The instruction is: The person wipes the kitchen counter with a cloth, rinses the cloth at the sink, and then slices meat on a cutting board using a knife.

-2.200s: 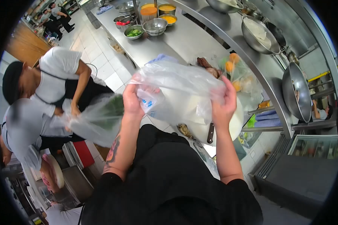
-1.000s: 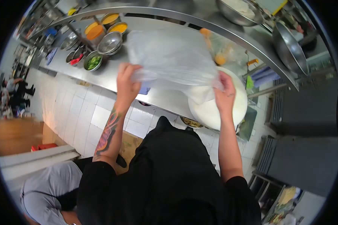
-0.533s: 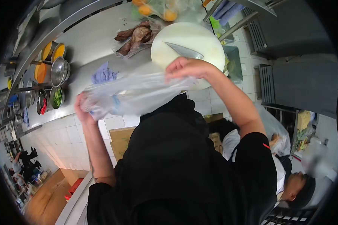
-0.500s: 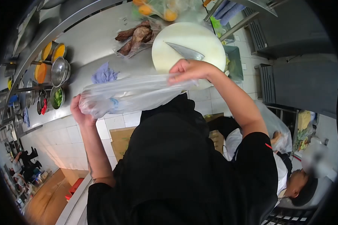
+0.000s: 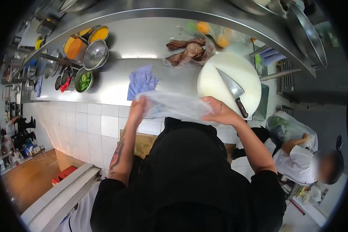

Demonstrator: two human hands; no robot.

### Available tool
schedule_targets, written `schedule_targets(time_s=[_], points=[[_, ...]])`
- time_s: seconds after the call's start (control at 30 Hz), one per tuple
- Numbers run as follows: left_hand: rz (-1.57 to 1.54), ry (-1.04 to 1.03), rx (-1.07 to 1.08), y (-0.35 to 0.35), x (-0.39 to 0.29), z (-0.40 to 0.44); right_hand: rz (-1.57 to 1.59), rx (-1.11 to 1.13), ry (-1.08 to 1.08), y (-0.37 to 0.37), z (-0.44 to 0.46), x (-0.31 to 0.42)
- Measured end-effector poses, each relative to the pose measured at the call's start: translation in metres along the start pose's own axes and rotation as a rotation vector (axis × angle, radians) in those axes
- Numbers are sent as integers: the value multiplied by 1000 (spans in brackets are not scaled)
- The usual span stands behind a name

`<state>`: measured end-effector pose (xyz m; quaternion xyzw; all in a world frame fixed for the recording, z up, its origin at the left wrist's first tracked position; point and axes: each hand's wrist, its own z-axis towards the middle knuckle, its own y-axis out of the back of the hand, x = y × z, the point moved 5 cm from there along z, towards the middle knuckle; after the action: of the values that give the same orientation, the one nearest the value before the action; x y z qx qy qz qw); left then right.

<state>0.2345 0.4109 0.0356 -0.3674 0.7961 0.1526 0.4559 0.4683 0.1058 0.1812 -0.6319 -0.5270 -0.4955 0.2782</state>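
A clear plastic bag (image 5: 174, 105) is stretched between my two hands, in front of my black apron and near the steel table's edge. Its left end is gripped by my left hand (image 5: 138, 111), its right end by my right hand (image 5: 219, 111). Just beyond the bag a crumpled blue cloth (image 5: 142, 80) lies on the steel table (image 5: 120, 69). A knife (image 5: 232, 86) with a dark handle rests on the round white cutting board (image 5: 210, 83), beyond my right hand. Pieces of browned meat (image 5: 191, 53) lie on plastic behind the board's left side.
Metal bowls stand at the table's left, one with green vegetables (image 5: 84, 80), one with yellow food (image 5: 99, 34). A steel shelf (image 5: 162, 13) spans the back. Orange fruit (image 5: 222, 41) sits in plastic. A person (image 5: 297, 162) at the right holds a large bag of greens (image 5: 280, 125).
My hands have come closer together, and the bag is bunched shorter between them. The view has turned, so the board and knife now show more fully, with the knife's handle in sight.
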Motion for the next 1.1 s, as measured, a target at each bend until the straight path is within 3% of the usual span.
schedule_targets(time_s=[0.1,0.13,0.23,0.3,0.43,0.47,0.53,0.57,0.63,0.67,0.73,0.77,0.83,0.87,0.93,0.97,1.03,1.07,1.1], points=[[316,-234,49,-22,12,61,50,-92,-43,2,30,-19],[321,-228,-3,-6,23,92,191,-95,20,-8,41,-16],[315,-238,-194,57,7,149,75,-230,7,-42,66,-1],[122,-333,-237,83,-19,154,134,-229,-24,-64,101,-36],[267,-358,-170,90,-69,134,365,-320,-137,-47,140,-77],[34,-193,-104,73,-80,108,363,-316,-135,-35,138,-70],[-471,74,123,53,-79,71,1345,-346,-57,-5,120,-47],[-473,69,123,48,-77,53,1342,-342,-53,8,111,-44],[-1011,39,234,29,-84,18,1420,-195,109,26,96,-35],[-1003,47,242,29,-91,4,1426,-206,115,36,89,-38],[-1563,-86,804,20,-137,-41,991,102,275,43,78,-24],[-1569,-91,802,14,-161,-66,987,107,271,48,80,-10],[-990,-262,185,18,-196,-98,-334,55,259,43,92,23],[-803,-227,531,38,-171,-77,-334,51,265,34,97,29],[97,-315,403,39,-149,-56,-943,-244,106,21,107,36],[488,-342,286,25,-147,-53,-946,-245,108,9,121,26],[818,-530,132,19,-116,-14,-1058,-343,-282,-9,161,-31],[820,-528,124,13,-108,-2,-1058,-339,-275,-26,172,-39],[1136,-427,-10,8,-98,12,-1189,-274,-258,-43,181,-45]])
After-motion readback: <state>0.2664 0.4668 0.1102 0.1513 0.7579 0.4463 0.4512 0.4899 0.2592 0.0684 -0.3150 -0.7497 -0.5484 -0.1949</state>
